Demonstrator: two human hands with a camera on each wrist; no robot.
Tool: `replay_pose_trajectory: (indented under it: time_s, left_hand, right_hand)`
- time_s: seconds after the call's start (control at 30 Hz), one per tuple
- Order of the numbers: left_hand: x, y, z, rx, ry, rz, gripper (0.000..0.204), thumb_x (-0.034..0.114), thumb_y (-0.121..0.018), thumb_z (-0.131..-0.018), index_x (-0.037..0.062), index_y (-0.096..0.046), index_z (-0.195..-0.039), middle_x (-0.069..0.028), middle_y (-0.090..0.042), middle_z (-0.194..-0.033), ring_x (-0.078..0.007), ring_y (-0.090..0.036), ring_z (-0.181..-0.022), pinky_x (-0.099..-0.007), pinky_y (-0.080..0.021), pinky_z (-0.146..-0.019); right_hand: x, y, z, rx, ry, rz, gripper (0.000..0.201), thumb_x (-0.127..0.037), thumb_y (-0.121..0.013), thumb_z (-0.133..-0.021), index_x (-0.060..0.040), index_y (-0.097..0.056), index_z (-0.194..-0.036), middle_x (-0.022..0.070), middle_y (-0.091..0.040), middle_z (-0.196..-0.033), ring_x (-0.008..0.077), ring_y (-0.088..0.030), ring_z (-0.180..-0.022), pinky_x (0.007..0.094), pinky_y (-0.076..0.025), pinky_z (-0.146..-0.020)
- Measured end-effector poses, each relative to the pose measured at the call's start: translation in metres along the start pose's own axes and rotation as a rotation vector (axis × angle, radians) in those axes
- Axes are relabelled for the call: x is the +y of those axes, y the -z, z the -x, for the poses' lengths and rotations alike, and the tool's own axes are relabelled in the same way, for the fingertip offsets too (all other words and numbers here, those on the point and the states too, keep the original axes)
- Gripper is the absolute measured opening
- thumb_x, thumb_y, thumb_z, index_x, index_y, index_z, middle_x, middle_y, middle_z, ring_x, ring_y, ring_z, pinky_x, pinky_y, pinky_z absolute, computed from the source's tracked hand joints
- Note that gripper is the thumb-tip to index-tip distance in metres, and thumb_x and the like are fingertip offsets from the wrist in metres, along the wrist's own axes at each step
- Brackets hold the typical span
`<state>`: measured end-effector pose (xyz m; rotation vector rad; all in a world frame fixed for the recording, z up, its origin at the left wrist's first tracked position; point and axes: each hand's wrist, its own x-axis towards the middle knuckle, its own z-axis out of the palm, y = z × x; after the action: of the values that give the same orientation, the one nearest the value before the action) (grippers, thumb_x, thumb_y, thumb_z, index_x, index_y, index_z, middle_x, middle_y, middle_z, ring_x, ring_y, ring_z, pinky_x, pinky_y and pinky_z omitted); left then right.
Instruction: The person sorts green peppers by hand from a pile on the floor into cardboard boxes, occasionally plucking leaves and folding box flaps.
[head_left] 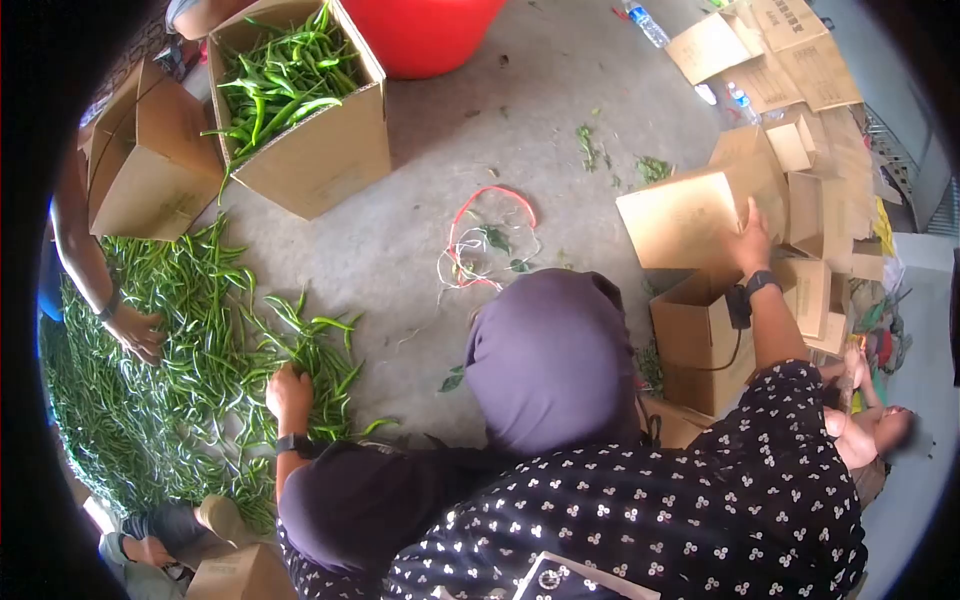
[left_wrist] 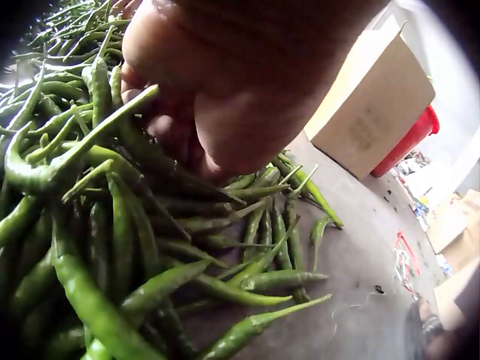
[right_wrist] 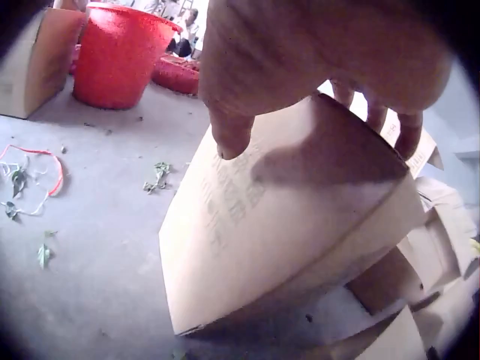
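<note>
My left hand (head_left: 289, 393) is down at the edge of a broad heap of green chili peppers (head_left: 160, 400). In the left wrist view its fingers (left_wrist: 166, 129) curl in among the green chilies (left_wrist: 105, 292), partly hidden by the palm. On the other side, my right hand (head_left: 750, 240) grips a cardboard box (head_left: 675, 215) from above. Seen from the right wrist, the thumb (right_wrist: 231, 139) presses the printed face of this box (right_wrist: 285, 202), and the other fingers reach over its far edge. The box is tilted.
A cardboard box (head_left: 310, 165) full of chilies stands beside a red tub (head_left: 430, 40). Another person's hand (head_left: 135, 333) touches the heap at left. An open box (head_left: 700, 345) and flattened cardboard (head_left: 790, 50) lie at right. Red and white string (head_left: 490, 190) lies mid-floor.
</note>
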<state>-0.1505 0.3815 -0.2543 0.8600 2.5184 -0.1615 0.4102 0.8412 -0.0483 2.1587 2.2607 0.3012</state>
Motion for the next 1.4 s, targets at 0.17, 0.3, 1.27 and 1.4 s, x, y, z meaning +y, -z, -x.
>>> replay_pose_trajectory:
  time_s: [0.17, 0.3, 1.27, 1.4]
  left_hand:
    - [0.001, -0.003, 0.007, 0.044, 0.04, 0.078, 0.021, 0.024, -0.065, -0.074, 0.0075, -0.061, -0.087, -0.0142, -0.064, -0.088, -0.0326, -0.062, -0.085, -0.0434, -0.049, -0.073]
    - [0.003, -0.001, 0.003, 0.074, 0.018, 0.116, 0.024, 0.027, -0.059, -0.071, 0.0044, -0.06, -0.08, -0.0173, -0.064, -0.082, -0.0362, -0.061, -0.08, -0.0459, -0.048, -0.07]
    - [-0.067, 0.005, 0.077, 0.426, 0.126, 0.823, 0.026, 0.023, -0.06, -0.069, -0.0018, -0.054, -0.074, -0.0222, -0.059, -0.066, -0.0405, -0.058, -0.066, -0.0445, -0.047, -0.061]
    - [-0.06, 0.018, 0.072, 0.328, 0.107, 0.845, 0.023, 0.021, -0.061, -0.07, -0.0004, -0.055, -0.076, -0.02, -0.06, -0.068, -0.0384, -0.059, -0.066, -0.0426, -0.047, -0.061]
  right_hand:
    - [-0.035, -0.003, -0.002, -0.037, 0.104, 0.043, 0.078, -0.04, -0.067, -0.076, -0.0199, -0.029, -0.141, 0.0261, -0.039, -0.135, 0.037, -0.035, -0.129, 0.0483, -0.032, -0.101]
    - [-0.126, 0.086, 0.088, -0.07, 0.709, -0.168, 0.068, -0.02, -0.073, -0.072, -0.0099, -0.044, -0.132, 0.019, -0.052, -0.124, 0.0353, -0.051, -0.108, 0.0458, -0.039, -0.095]
    - [-0.174, 0.07, -0.057, -0.547, 0.313, -0.791, 0.072, -0.037, -0.061, -0.087, 0.0074, -0.033, -0.135, 0.016, -0.033, -0.144, 0.0218, -0.027, -0.134, 0.0358, -0.019, -0.11]
    - [-0.283, 0.128, -0.068, -0.772, 0.609, -0.872, 0.033, -0.013, -0.061, -0.086, 0.0048, -0.053, -0.113, 0.0078, -0.06, -0.109, 0.0144, -0.055, -0.101, 0.0282, -0.042, -0.09]
